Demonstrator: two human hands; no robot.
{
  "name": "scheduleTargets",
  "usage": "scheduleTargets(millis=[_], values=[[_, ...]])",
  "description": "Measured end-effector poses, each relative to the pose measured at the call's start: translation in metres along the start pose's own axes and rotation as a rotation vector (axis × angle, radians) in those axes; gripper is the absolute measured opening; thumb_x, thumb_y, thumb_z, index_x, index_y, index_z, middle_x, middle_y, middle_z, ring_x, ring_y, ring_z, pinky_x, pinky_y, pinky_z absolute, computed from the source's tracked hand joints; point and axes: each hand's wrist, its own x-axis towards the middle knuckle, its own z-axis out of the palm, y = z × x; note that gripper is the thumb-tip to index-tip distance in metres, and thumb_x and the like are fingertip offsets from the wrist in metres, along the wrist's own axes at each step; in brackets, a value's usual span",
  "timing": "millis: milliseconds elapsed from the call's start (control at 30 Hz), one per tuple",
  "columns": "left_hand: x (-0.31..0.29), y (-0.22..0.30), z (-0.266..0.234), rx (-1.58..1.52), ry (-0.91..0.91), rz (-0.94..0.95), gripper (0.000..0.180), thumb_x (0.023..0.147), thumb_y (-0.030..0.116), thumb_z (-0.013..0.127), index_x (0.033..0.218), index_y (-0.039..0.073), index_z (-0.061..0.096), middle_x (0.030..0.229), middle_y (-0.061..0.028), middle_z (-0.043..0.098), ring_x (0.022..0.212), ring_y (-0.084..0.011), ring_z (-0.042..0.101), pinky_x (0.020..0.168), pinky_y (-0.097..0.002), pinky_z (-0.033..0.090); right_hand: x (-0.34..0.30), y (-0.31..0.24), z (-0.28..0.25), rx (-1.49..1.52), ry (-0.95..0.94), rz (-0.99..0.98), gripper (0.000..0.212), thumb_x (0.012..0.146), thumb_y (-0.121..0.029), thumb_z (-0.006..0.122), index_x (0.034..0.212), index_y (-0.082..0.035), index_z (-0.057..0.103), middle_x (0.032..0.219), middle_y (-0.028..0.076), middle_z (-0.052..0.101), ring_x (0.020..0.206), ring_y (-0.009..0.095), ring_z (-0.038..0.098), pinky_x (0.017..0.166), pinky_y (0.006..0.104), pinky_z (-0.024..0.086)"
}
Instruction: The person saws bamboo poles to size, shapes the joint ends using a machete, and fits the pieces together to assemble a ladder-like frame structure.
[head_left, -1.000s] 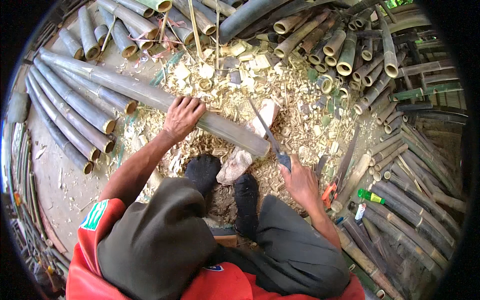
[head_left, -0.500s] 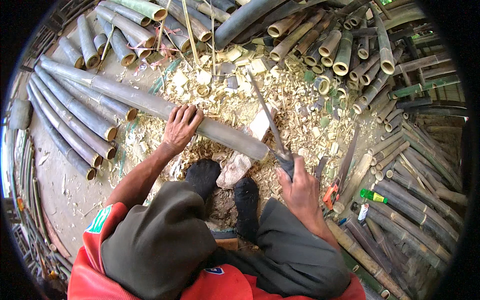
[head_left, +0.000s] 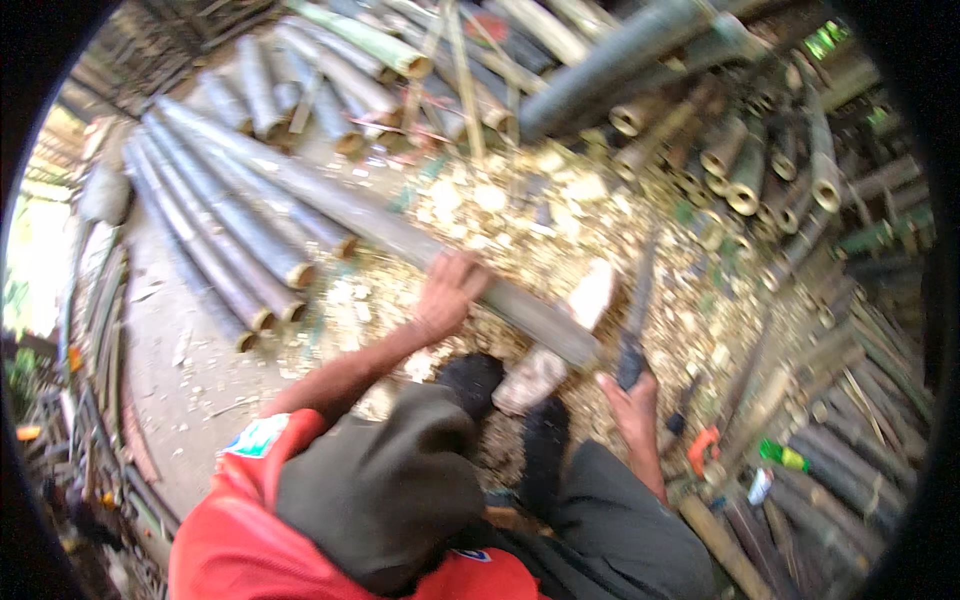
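A long grey bamboo pole [head_left: 545, 322] runs from the stack at the left down to near my feet. My left hand [head_left: 450, 292] is closed over its top, a little back from the near end. My right hand [head_left: 633, 402] grips the dark handle of a machete [head_left: 643, 290], just right of that end. The blade points away from me and is apart from the bamboo. A pale stone block [head_left: 530, 382] lies between my dark-covered feet, by the pole's end. Another whitish block [head_left: 593, 293] rests beyond the pole. The picture is blurred.
Several bamboo poles [head_left: 205, 225] lie at the left, with more cut lengths [head_left: 745, 185] piled at the far right. Wood chips [head_left: 500, 205] cover the ground ahead. An orange-handled tool [head_left: 703, 450] and a green bottle [head_left: 783, 455] lie at the right.
The whole view has swung, shifting the scene right and down. The machete blade has turned clockwise, away from across the bamboo's end. My left hand still holds the pole.
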Motion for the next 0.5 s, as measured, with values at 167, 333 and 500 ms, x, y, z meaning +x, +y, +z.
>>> scheduleTargets(millis=[167,333,500], values=[[-0.051,0.090,-0.034,-0.453,-0.233,0.058,0.064,0.082,0.009,0.070,0.142,0.015,0.050,0.143,-0.0185,0.049,0.130,-0.0378,0.052,0.106,-0.0478,0.048,0.020,0.055,0.047,0.350,0.224,0.173,0.037,0.085,-0.019,0.085,0.104,0.004,0.063,0.095,0.009,0.065,0.084,0.018,0.062,0.076,0.0348,0.050],[-0.085,0.077,-0.034,-0.647,-0.308,-0.367,0.048,0.082,0.010,0.072,0.128,0.014,0.060,0.114,-0.0129,0.065,0.093,-0.0295,0.068,0.084,-0.0395,0.056,0.037,0.047,0.058,0.408,0.264,0.207,0.031,0.084,-0.013,0.083,0.102,-0.004,0.059,0.093,0.003,0.058,0.083,0.017,0.054,0.078,0.0364,0.045],[-0.076,0.051,-0.030,-0.794,-0.038,-0.615,0.029,0.080,0.007,0.071,0.109,0.008,0.068,0.087,-0.0102,0.068,0.078,-0.0239,0.067,0.073,-0.0369,0.054,0.037,0.030,0.049,0.522,0.210,0.298,0.052,0.077,-0.012,0.086,0.116,-0.002,0.053,0.101,0.008,0.060,0.090,0.022,0.057,0.083,0.0398,0.046]])
